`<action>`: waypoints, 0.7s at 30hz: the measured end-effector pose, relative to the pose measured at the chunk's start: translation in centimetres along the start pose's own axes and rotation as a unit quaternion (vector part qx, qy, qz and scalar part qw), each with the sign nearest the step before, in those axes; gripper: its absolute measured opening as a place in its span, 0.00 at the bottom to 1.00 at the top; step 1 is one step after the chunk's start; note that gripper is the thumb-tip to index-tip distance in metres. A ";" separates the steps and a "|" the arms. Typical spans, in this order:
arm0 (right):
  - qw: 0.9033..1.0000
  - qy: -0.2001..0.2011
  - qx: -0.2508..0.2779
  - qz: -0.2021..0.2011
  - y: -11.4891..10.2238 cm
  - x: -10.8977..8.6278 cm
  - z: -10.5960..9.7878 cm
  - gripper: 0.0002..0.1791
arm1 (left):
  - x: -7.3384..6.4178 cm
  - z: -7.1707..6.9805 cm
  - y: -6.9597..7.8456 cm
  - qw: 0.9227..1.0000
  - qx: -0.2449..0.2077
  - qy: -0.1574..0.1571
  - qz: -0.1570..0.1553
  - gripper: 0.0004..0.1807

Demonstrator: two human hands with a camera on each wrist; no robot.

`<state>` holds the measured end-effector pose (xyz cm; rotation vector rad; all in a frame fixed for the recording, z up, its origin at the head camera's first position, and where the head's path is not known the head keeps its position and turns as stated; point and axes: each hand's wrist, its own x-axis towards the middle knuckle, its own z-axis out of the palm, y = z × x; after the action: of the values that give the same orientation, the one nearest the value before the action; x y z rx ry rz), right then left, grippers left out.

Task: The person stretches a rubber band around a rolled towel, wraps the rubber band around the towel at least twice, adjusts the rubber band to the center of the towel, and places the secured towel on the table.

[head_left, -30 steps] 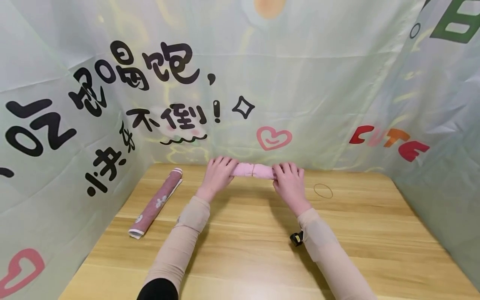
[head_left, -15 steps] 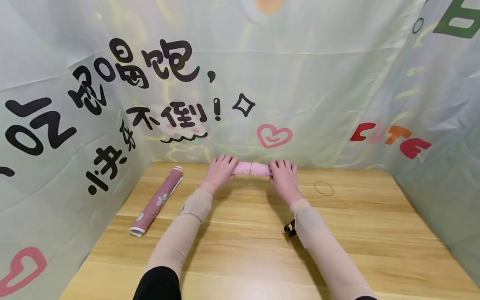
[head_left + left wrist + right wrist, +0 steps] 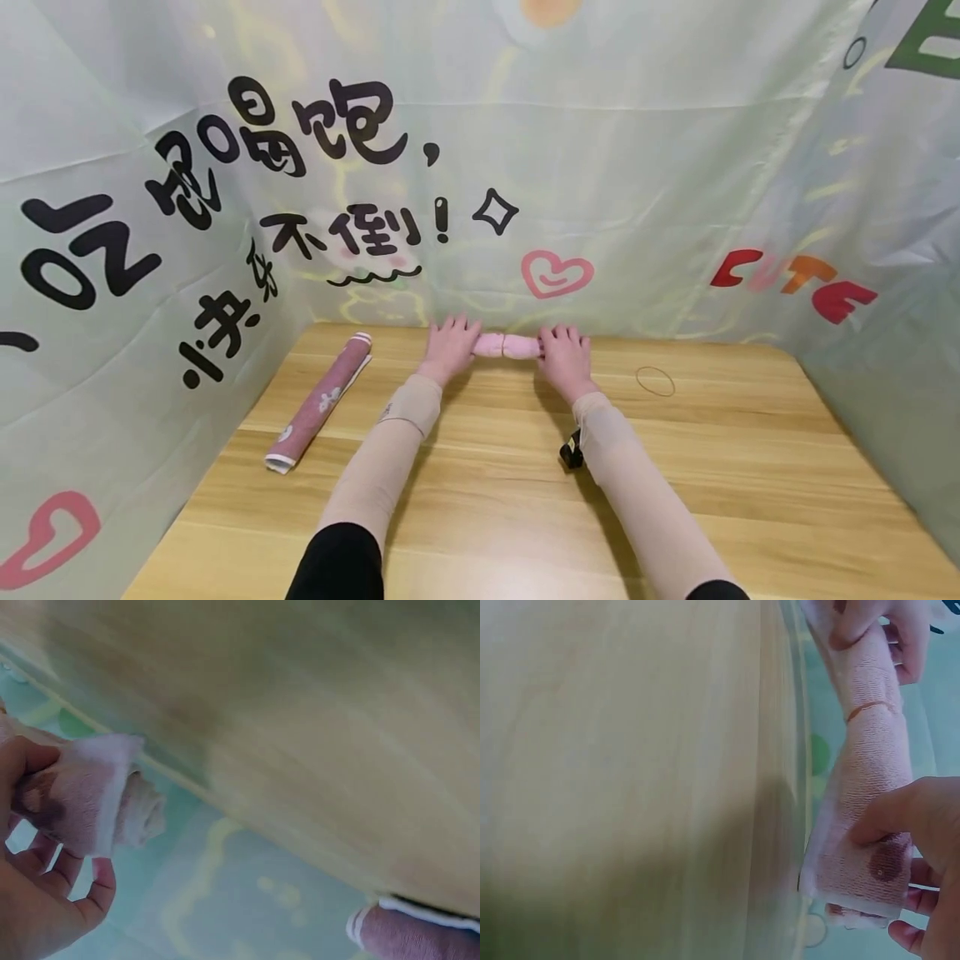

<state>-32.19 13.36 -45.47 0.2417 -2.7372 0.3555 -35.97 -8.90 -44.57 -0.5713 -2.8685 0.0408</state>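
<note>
A rolled pink towel (image 3: 513, 346) lies level between the two hands at the far edge of the table. Around its middle runs a thin brown rubber band (image 3: 868, 709), which pinches the roll in. My left hand (image 3: 452, 346) grips the left end, thumb on one side and fingers on the other; the white-edged layers of that end (image 3: 142, 810) stick out past it. The right hand (image 3: 567, 360) holds the other end, its thumb pressed on the cloth in the right wrist view and its fingers behind the roll.
A second rolled towel (image 3: 318, 404), dusky pink with white flowers, lies slanted on the left of the wooden table (image 3: 480, 500). A loose rubber band (image 3: 656, 381) lies to the right. A printed cloth curtain (image 3: 630, 183) stands close behind the far edge.
Both hands have come a little closer together on the rolled towel, the right one shifting left. Over the last half second, hands and towel have sunk slightly. The second towel and loose band stay put.
</note>
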 end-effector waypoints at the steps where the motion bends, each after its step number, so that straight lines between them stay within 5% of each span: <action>1: 1.000 -0.004 -0.001 0.002 0.0 0.1 0.1 0.14 | 0.2 0.2 0.1 1.000 0.000 -0.007 -0.007 0.26; 9: 0.999 -0.044 -0.005 0.012 0.2 0.4 0.3 0.13 | 1.1 1.4 0.7 0.996 -0.043 -0.057 -0.048 0.19; 21: 0.999 -0.046 -0.001 -0.010 0.3 0.5 0.8 0.09 | 0.4 0.7 0.8 0.989 -0.100 -0.092 -0.050 0.16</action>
<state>-32.98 13.37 -46.11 0.2929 -2.8237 0.3445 -36.14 -7.97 -45.19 -0.4808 -3.1006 -0.2249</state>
